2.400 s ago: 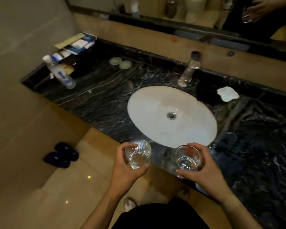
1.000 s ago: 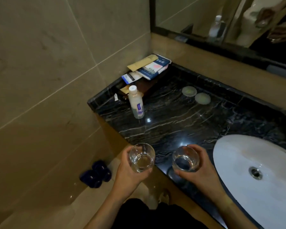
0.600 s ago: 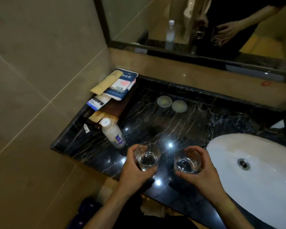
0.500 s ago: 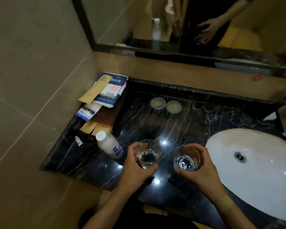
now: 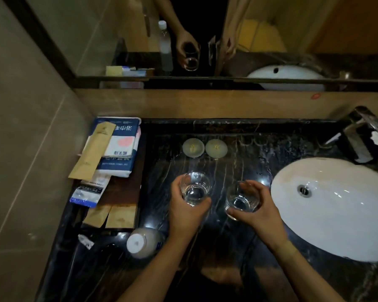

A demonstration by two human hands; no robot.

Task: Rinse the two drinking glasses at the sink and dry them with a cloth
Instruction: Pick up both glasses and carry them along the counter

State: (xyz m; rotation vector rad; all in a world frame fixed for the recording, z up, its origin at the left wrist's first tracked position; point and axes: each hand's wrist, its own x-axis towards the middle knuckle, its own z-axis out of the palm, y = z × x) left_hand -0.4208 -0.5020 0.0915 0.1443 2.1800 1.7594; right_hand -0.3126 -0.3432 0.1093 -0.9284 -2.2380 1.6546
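A black marble counter with pale veins fills the middle of the frame, backed by a tan ledge and a wall mirror across the top; beige wall tiles run down the left edge. The white oval basin sits at the right, with the chrome tap above it at the upper right. At centre the left hand grasps one drinking glass around its side, and the right hand wraps the second glass; both glasses are upright with a little clear water at the bottom, held above or on the counter, which cannot be told. Two pale round coasters lie side by side behind the glasses. At the left, a blue and white packet bears Chinese characters seen upside down, too blurred to read surely, with a tan paper sleeve lying across it and smaller sachets below. A white-capped bottle stands at the lower left near the counter's front edge. Bare marble lies open between the glasses and the coasters, and between the right hand and the basin rim.
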